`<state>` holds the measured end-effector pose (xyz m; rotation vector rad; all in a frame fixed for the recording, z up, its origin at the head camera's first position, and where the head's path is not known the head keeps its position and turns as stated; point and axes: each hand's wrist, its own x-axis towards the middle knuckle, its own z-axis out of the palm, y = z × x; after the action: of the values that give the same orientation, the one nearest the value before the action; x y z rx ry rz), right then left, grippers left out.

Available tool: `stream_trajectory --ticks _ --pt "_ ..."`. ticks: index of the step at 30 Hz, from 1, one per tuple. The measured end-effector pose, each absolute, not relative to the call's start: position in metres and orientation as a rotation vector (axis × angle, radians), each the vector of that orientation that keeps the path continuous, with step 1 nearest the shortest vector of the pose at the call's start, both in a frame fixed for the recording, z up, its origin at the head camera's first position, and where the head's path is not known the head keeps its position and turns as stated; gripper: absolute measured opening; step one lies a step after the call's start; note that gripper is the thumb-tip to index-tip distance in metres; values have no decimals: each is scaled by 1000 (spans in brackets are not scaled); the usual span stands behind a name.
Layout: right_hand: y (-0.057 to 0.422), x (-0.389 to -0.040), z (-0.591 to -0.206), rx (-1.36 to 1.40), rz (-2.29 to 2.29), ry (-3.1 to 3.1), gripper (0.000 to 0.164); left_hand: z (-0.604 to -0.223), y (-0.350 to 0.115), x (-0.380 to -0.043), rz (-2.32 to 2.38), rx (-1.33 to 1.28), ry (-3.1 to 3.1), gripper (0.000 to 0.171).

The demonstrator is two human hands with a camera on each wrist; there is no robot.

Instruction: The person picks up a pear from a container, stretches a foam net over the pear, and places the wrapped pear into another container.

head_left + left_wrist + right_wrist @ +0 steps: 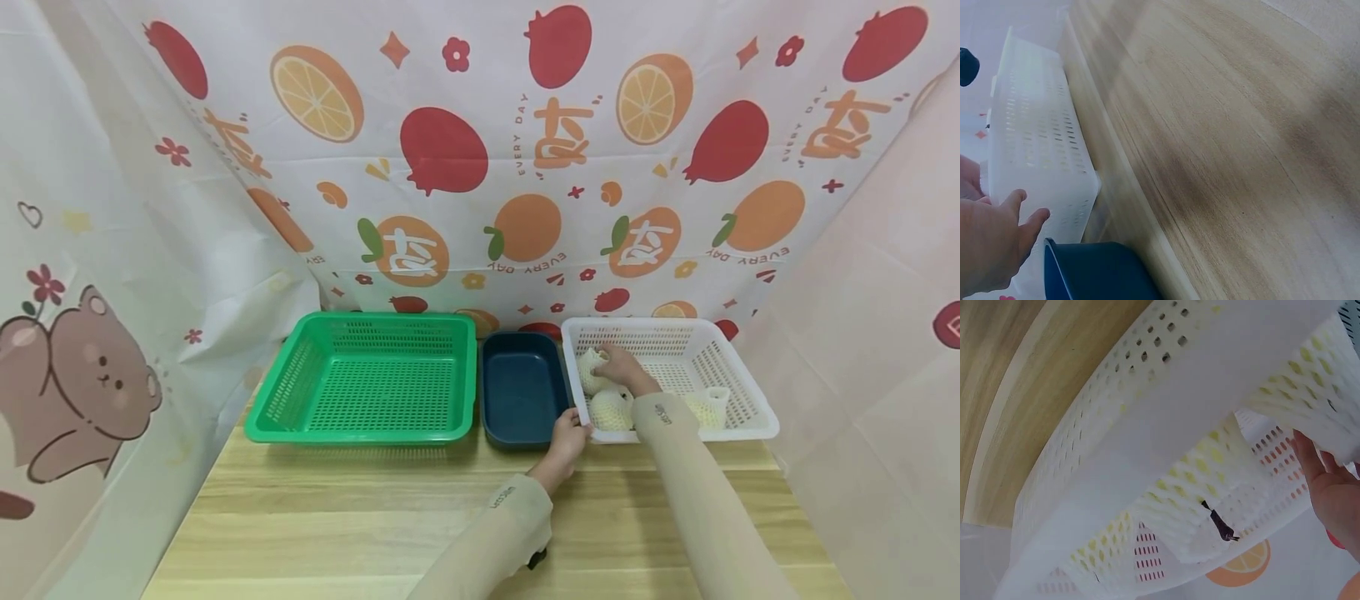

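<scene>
At the front left corner of the white basket (738, 435), my left hand (567, 437) grips the rim. My right hand (626, 369) reaches inside at the left, its fingers on the gathered end of a pear (591, 375) in a white foam net. A second netted pear (611, 411) lies just in front of it. Farther right another netted pear (708, 408) is partly covered by the right sleeve. Up close in the right wrist view, yellow skin shows through the net of one pear (1204, 481), and a dark stem pokes out of it.
Left of the white basket stands a dark blue tray (522, 442), its near side close to the left hand. Beyond it is a green basket (360, 436) with slotted walls. All three stand on a wooden table (322, 508) before a fruit-print curtain (480, 275).
</scene>
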<state>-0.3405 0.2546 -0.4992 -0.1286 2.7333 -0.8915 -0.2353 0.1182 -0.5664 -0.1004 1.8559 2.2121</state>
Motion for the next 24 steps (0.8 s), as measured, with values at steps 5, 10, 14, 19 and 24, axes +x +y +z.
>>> stream_trajectory --ticks 5,10,14,19,24 --pt "254 -339 -500 -213 -832 2769 50 -662 141 -276 2263 -26 1889 36" --pt "256 -337 -500 -271 -809 2774 49 -685 150 -288 2250 -138 1854 40" --pt "256 -338 -502 -270 -829 2777 53 -610 130 -254 2230 -113 1855 38" --pt "255 -341 -505 -215 -866 2783 61 -549 119 -226 2182 -96 1921 38" --pt "255 -342 -504 -175 -863 2829 62 -617 132 -255 2221 -26 1911 37"
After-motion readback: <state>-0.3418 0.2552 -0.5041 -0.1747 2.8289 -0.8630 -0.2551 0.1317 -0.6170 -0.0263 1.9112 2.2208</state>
